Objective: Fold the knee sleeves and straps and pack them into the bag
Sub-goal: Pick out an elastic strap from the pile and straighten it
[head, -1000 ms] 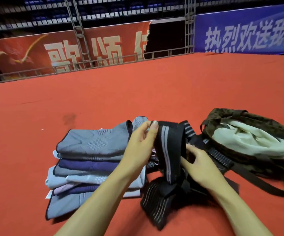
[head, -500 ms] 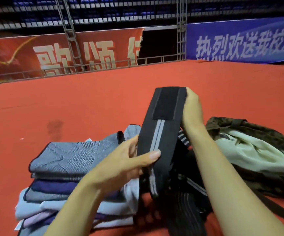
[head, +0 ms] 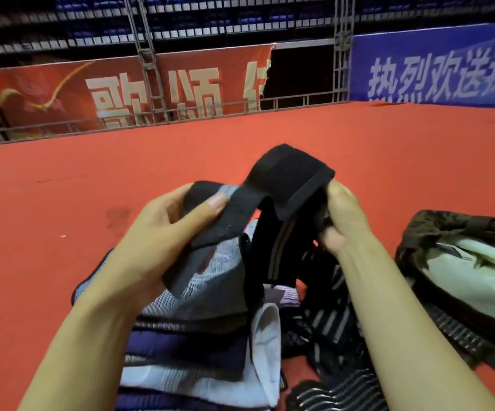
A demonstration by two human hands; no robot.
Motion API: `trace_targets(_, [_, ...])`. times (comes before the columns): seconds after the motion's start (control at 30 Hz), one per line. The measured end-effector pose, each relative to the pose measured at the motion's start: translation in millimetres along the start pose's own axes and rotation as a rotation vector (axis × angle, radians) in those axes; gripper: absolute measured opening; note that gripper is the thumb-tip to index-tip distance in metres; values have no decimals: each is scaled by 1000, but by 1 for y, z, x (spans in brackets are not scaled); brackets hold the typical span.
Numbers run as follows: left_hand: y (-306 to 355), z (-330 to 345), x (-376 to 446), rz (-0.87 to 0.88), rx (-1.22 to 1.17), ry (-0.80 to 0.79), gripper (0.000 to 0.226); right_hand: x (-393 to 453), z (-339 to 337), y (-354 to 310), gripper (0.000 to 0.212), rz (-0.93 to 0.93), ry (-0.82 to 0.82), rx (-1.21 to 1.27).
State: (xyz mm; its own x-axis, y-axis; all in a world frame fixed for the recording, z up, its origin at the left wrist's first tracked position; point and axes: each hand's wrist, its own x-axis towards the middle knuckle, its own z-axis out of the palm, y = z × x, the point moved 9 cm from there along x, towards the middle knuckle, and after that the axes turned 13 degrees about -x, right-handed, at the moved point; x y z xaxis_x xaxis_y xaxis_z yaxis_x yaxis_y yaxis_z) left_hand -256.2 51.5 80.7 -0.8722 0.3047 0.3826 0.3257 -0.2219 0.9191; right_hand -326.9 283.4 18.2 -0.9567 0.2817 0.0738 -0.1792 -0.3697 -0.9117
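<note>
Your left hand (head: 163,232) sits left of the frame's middle and pinches one end of a black strap (head: 273,185), thumb pressed on top and the fingers curled underneath. Your right hand (head: 344,218), just right of middle, grips the same strap further along, fingers curled down over its edge and the thumb tucked against the cloth below. Between your two hands the strap arches up into a hump in the centre of the frame, and a part with a pale stripe hangs down from the fold beside your right hand.

Below your left hand, in the lower middle of the frame, lies a stack of folded knee sleeves (head: 198,336) in grey, dark blue and white, resting on the red floor (head: 62,203). To the right of the stack, under your right forearm, there is a loose heap of black straps with pale stripes (head: 329,336), touching the stack at its edge.

At the right edge of the frame the bag (head: 448,232) lies on the floor, dark brown outside with a pale lining showing through its open mouth. It sits near the heap of straps, apart from your hands.

Along the top of the frame run a red banner (head: 121,90) on the left and a blue banner (head: 436,72) on the right, both with white characters, behind a metal railing (head: 299,99).
</note>
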Motion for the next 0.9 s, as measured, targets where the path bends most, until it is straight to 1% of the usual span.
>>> trace_targets(0.07, [6, -21, 0, 12, -94, 67, 15, 7, -10, 1, 19, 25, 56, 12])
trace_targets(0.1, [7, -27, 0, -2, -114, 86, 15, 9, -9, 4, 27, 47, 50, 2])
trace_targets(0.17, [3, -34, 4, -19, -65, 91, 16, 11, 0, 13, 40, 72, -5, -45])
trace_targets(0.3, [-17, -34, 11, -42, 40, 127, 12, 3, 30, 13, 53, 49, -160, -125])
trace_targets(0.37, [-23, -38, 11, -46, 36, 150, 16, -6, 45, 8, 53, 8, -218, -151])
trace_targets(0.43, [-26, -41, 12, -63, -41, 156, 17, -12, 53, 1, 47, -37, -199, -160])
trace_targets(0.5, [-30, -33, 11, -91, -98, 99, 21, -22, 63, -6, 38, -54, -238, -104])
trace_targets(0.57, [-37, -22, 12, -104, -55, 6, 26, -33, 71, -14, 32, -69, -297, -111])
trace_targets(0.63, [-46, -13, 13, -91, 39, -60, 26, -44, 80, -21, 35, -99, -377, -181])
trace_targets(0.67, [-46, -8, 14, -63, 78, -57, 25, -51, 86, -23, 36, -119, -418, -227])
trace_targets(0.73, [-51, -4, 17, -13, 126, -31, 27, -61, 97, -26, 32, -151, -494, -317])
trace_targets(0.8, [-52, -5, 16, 3, 132, -2, 33, -66, 106, -22, 41, -160, -547, -370])
trace_targets(0.9, [-48, -9, 10, 13, 77, -13, 46, -68, 111, -16, 45, -168, -578, -380])
